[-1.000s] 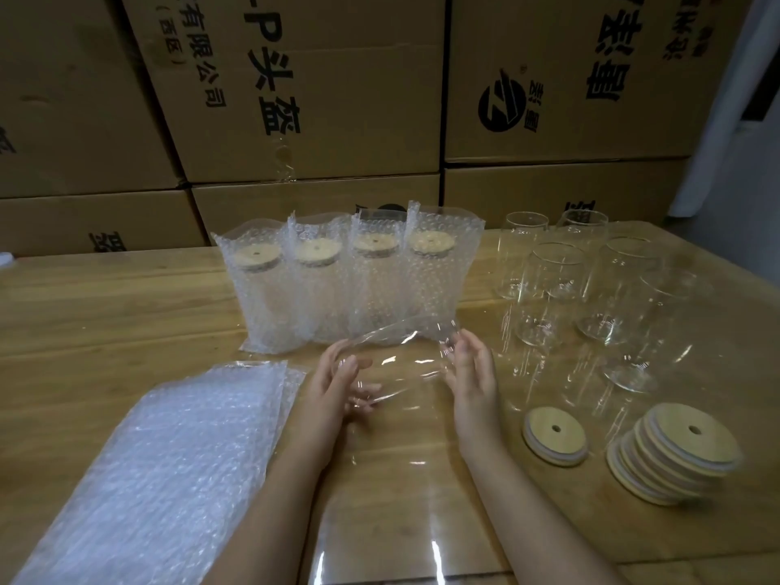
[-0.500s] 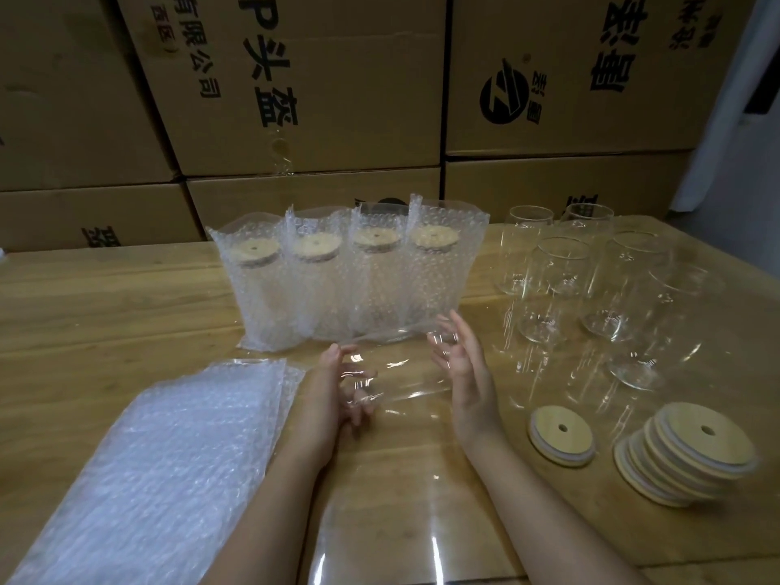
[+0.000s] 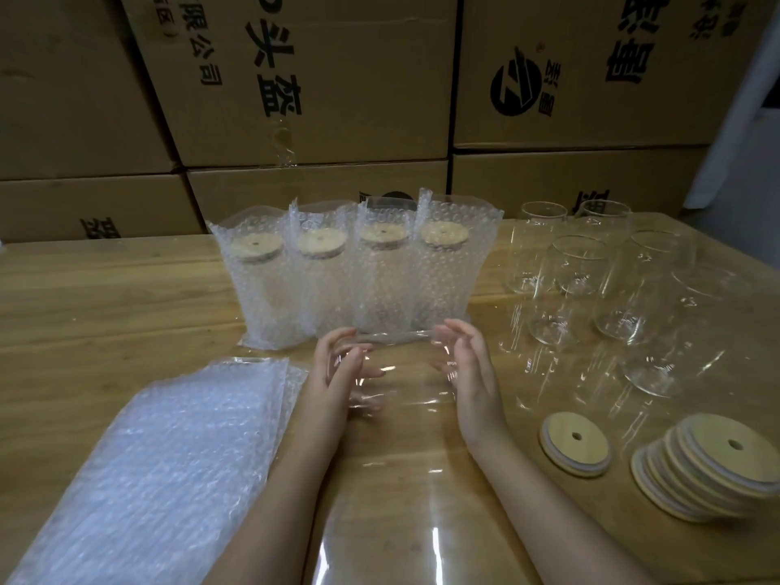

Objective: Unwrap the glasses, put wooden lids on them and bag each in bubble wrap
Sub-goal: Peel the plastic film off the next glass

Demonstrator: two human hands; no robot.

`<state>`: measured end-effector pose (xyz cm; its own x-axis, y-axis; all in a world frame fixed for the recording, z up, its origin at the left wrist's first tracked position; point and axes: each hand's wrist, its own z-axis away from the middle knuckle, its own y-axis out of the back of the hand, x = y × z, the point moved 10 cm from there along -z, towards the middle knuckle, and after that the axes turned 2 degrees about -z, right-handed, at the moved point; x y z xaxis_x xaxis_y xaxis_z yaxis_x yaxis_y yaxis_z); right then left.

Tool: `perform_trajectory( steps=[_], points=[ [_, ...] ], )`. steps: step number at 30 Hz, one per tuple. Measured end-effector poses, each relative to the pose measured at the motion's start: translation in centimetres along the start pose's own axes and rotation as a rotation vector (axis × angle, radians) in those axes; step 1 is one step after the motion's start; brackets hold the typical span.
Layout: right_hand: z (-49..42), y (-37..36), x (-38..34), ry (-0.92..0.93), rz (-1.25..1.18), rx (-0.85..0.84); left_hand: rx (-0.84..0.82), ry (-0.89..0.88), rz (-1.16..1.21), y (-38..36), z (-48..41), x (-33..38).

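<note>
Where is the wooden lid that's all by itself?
In the head view, the single lid lies flat on the table at the right, just left of the lid stack.

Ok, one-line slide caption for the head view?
Left hand and right hand hold a clear glass before four bagged, lidded glasses; bare glasses and wooden lids right, bubble bags left.

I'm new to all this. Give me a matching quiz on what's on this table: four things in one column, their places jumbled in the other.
1 flat bubble bags
2 lid stack
3 bagged glasses
4 bare glasses

a far right
b near left
c far middle, in a row
d near right

Pairs: 1-b, 2-d, 3-c, 4-a
</note>
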<state>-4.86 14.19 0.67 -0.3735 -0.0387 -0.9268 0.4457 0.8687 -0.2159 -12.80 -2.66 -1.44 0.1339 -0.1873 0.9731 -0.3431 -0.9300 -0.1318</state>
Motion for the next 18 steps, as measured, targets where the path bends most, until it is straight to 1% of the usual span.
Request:
perform_trajectory(
  steps=[4,7,10,14,16,18],
  points=[
    [0.7,-0.2,-1.7,0.167,0.192,-0.031,0.012,0.041,0.059,0.1,-0.3,-0.4],
    [1.0,-0.7,-3.4,0.343,0.354,-0.063,0.053,0.052,0.125,0.1,-0.1,-0.4],
    [1.6,-1.9,-4.5,0.452,0.415,-0.108,0.121,0.056,0.187,0.5,0.1,-0.3],
    [2.1,-2.7,-5.0,0.502,0.416,-0.140,0.192,0.041,0.219,1.2,0.1,0.1],
    [2.1,-2.2,-5.1,0.503,0.374,-0.112,0.215,0.045,0.216,1.3,0.0,0.2],
    [1.8,-1.1,-4.8,0.444,0.304,-0.040,0.246,0.053,0.255,1.6,0.0,0.1]
  ],
)
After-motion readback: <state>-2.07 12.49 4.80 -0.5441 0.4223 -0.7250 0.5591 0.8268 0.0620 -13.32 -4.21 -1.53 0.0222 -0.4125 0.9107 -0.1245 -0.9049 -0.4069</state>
